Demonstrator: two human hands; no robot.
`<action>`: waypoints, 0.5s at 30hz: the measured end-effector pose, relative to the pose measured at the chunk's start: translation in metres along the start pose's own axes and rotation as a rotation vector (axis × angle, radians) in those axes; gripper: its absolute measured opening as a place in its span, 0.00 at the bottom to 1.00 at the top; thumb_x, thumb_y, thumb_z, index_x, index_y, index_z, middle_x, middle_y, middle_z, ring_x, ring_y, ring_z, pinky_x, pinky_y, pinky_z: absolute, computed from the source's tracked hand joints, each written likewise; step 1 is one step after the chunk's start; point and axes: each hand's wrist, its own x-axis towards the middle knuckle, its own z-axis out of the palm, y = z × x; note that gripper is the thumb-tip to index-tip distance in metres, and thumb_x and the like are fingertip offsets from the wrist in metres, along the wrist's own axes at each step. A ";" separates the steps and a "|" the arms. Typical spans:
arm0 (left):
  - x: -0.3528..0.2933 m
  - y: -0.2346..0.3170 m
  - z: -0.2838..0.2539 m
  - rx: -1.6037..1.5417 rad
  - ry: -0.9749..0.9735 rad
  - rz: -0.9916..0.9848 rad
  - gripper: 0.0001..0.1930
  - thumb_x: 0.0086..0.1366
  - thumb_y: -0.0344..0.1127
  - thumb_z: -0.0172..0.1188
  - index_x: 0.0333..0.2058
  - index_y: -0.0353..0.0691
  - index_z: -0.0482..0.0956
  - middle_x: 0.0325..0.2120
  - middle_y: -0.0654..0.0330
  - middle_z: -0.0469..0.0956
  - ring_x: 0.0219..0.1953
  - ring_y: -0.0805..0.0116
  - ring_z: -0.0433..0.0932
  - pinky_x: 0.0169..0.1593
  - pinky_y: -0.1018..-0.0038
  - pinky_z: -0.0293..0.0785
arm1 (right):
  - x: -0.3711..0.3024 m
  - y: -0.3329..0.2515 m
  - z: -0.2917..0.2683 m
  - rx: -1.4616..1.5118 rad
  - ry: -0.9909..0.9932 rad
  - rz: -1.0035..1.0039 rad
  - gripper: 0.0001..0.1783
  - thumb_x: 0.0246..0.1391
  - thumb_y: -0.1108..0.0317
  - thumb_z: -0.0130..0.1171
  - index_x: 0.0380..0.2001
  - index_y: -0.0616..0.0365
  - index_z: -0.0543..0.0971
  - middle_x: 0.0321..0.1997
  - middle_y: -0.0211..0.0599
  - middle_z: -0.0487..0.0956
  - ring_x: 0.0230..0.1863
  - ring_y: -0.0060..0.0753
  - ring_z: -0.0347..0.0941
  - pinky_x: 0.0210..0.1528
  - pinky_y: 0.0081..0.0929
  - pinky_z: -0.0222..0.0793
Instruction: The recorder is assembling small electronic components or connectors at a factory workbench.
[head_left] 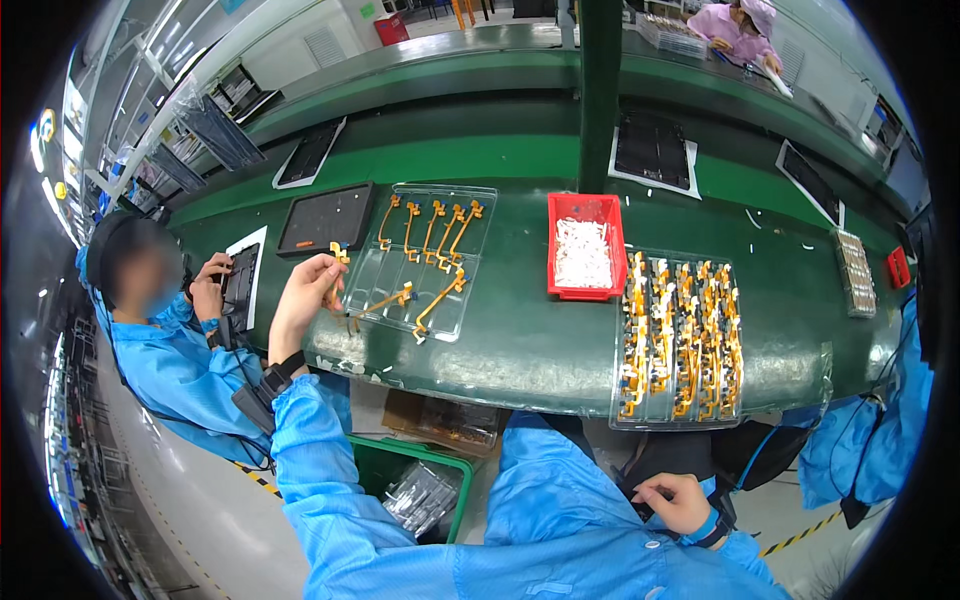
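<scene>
My left hand is raised over the near left part of the bench, its fingers pinching an orange flex cable with a small connector end. Just right of it lies a transparent plastic tray with several similar flex cables spread in its compartments. Low in front of my body, by my lap, is my right hand, away from the bench. Its fingers are curled in, and whatever they might hold cannot be made out. A second transparent tray, densely filled with rows of flex cables, sits at the bench's near edge.
A red bin of small white pieces stands beside the full tray. Behind the left tray lies a black tray. A green post rises from the bench. A co-worker sits close at left. Below is a green crate.
</scene>
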 end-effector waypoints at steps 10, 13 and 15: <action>-0.008 -0.060 0.050 -0.354 0.212 -0.012 0.10 0.75 0.40 0.45 0.40 0.41 0.71 0.25 0.66 0.72 0.20 0.73 0.77 0.24 0.79 0.76 | 0.052 -0.041 0.029 -0.056 -0.080 -0.262 0.07 0.58 0.70 0.59 0.36 0.63 0.81 0.33 0.42 0.83 0.33 0.36 0.82 0.37 0.27 0.75; -0.013 -0.073 0.059 -0.469 0.241 -0.025 0.09 0.75 0.40 0.44 0.41 0.42 0.69 0.25 0.65 0.72 0.20 0.72 0.77 0.23 0.78 0.75 | 0.088 -0.068 0.067 -0.017 -0.093 -0.459 0.07 0.58 0.72 0.59 0.37 0.62 0.80 0.34 0.45 0.82 0.37 0.43 0.81 0.39 0.30 0.75; -0.007 -0.080 0.062 -0.499 0.229 -0.009 0.09 0.76 0.40 0.43 0.41 0.42 0.67 0.24 0.64 0.72 0.20 0.71 0.77 0.25 0.77 0.76 | 0.111 -0.086 0.097 0.025 -0.053 -0.584 0.08 0.57 0.73 0.59 0.40 0.62 0.80 0.35 0.45 0.80 0.36 0.44 0.79 0.38 0.31 0.74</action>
